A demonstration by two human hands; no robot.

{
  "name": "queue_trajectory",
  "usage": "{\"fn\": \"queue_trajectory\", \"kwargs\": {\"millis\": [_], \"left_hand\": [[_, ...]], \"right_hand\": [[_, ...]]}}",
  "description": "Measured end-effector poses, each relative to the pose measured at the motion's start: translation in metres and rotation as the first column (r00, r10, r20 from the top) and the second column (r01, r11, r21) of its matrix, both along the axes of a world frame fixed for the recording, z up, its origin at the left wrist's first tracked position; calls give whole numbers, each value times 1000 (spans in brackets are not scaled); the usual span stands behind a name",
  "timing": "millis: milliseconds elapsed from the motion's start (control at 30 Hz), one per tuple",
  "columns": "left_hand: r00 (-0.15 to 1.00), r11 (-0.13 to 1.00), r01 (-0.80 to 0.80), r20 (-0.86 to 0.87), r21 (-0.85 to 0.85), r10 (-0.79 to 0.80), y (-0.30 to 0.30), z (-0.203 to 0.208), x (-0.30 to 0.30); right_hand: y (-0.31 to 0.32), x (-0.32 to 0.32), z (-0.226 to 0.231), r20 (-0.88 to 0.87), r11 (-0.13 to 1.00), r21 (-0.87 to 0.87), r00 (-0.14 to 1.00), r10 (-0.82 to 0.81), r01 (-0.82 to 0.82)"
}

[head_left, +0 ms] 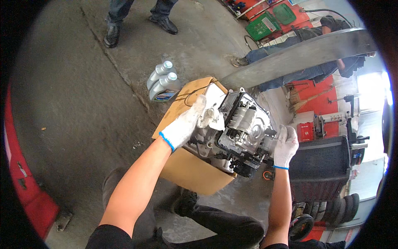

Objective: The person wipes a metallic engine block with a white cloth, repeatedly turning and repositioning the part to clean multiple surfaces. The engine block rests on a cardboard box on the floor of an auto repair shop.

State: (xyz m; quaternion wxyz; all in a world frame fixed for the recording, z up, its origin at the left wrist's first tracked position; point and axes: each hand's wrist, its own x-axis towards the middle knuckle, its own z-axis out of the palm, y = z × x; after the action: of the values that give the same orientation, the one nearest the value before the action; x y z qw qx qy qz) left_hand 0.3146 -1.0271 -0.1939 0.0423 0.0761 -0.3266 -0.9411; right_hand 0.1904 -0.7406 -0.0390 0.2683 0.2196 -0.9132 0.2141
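Observation:
A metal gearbox unit (249, 124) with a silver mechanism and black connectors stands in an open cardboard box (178, 108). My left hand (186, 123), in a white knit glove with a blue cuff, is closed on a crumpled white cloth (213, 119) at the unit's left side. At the right edge of the gearbox, my right hand (285, 146), gloved the same way, has its fingers curled against the metal. Its thumb and the exact point of contact are hidden.
Two grey oil bottles (165, 85) stand on the floor beyond the box. A broad metal post (298, 56) rises at the upper right. A black bin-like cart (319, 162) and tyres (342, 209) are at the right. Other people's legs (137, 16) show at the top.

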Motion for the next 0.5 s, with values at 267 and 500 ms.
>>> {"fn": "queue_trajectory", "kwargs": {"millis": [267,500], "left_hand": [[1000,995,-19,22,-100,21,-22,18,19],[989,898,117,134,-423,-66,-12,37,19]], "right_hand": [[-15,10,7,19,997,-80,1000,-21,22],[-12,7,3,55,982,-189,998,19,-8]]}}
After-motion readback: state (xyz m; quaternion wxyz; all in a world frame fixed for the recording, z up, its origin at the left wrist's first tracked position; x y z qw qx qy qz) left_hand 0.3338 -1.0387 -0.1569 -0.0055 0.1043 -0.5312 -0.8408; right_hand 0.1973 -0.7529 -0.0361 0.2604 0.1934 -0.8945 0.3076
